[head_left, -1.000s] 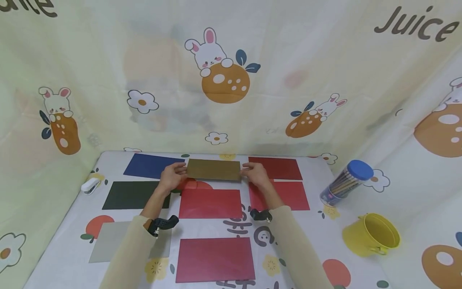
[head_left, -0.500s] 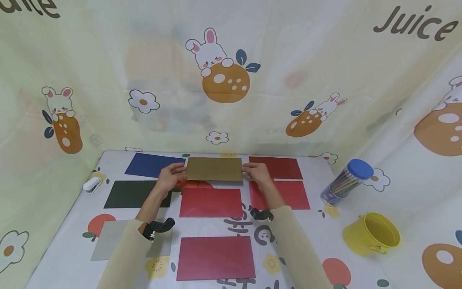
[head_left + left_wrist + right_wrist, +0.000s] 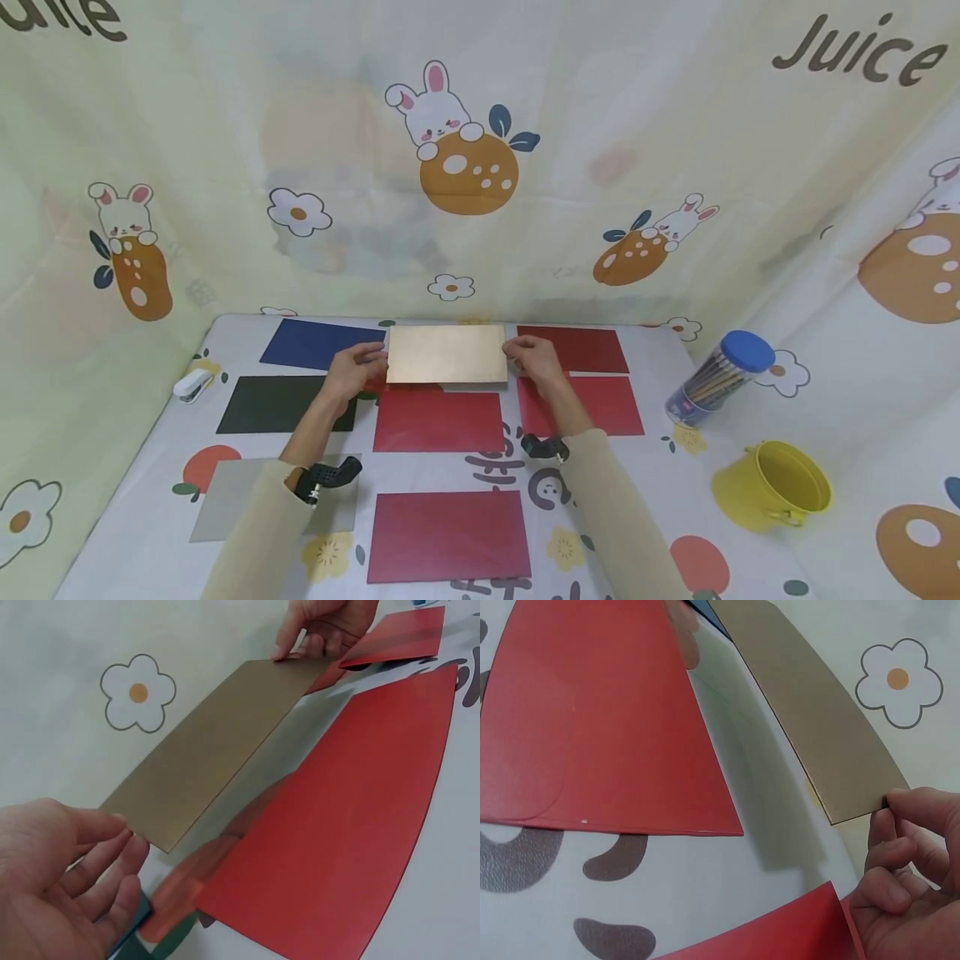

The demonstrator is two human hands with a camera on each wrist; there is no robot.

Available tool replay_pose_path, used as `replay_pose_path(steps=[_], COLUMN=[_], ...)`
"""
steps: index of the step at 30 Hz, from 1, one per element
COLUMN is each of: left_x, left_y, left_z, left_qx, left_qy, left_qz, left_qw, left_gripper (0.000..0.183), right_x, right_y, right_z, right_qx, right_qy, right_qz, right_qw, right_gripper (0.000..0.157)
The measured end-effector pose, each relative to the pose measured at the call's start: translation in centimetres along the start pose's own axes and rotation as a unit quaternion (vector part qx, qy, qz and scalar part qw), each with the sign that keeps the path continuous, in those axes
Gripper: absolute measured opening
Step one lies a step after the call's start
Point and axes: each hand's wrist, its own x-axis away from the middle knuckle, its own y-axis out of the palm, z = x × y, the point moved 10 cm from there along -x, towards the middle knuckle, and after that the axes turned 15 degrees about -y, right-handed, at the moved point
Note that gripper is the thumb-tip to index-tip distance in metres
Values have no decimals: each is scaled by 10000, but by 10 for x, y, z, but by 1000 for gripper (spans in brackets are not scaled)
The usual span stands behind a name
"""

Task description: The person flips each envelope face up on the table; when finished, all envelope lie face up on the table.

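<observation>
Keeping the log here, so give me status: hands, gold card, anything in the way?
Left hand and right hand pinch opposite ends. Gold card raised above table. Red envelope close on near side; nothing seen blocking.

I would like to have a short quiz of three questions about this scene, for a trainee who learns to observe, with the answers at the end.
1. Multiple choice: which colour is the card held between the left hand and the right hand? A) grey B) gold C) green
2. True or false: the white stapler lies beside the yellow bucket.
3. Fill the gap: the clear tub has a ____ lid.

Key: 1. B. 2. False; they are on opposite sides. 3. blue.
</observation>
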Motion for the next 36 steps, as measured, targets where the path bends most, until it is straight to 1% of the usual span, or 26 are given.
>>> replay_pose_path(steps=[3, 6, 13, 18, 22, 26, 30, 33, 36], left_x=[1, 1, 2, 5, 6, 6, 6, 5, 3], left_y=[-2, -3, -5, -5, -4, -4, -4, -4, -4], left_z=[2, 5, 13, 17, 18, 18, 14, 10, 9], left_qx=[-11, 23, 38, 73, 49, 80, 158, 231, 302], left_qy=[-70, -71, 197, 265, 288, 315, 259, 216, 259], left_qz=[67, 66, 103, 58, 25, -7, -76, -137, -170], left_qw=[10000, 10000, 9997, 9996, 9996, 9995, 9995, 9994, 9991], left_gripper=[45, 45, 55, 61, 66, 63, 62, 63, 66], right_x=[0, 0, -1, -4, -4, -3, -1, 1, 1], right_y=[-1, -2, -4, -5, -6, -6, -5, -3, -2], right_z=[-1, -2, -3, -1, 2, 2, 2, 2, 1], right_qx=[-105, -190, -371, -402, -498, -643, -696, -792, -905], right_qy=[7, -9, -17, -34, 14, 42, 74, 94, 75], right_qz=[-1, -13, -63, -101, -73, -18, -53, -82, -73], right_qw=[9999, 9998, 9993, 9991, 9987, 9979, 9975, 9968, 9958], right_gripper=[27, 27, 26, 31, 31, 30, 36, 34, 32])
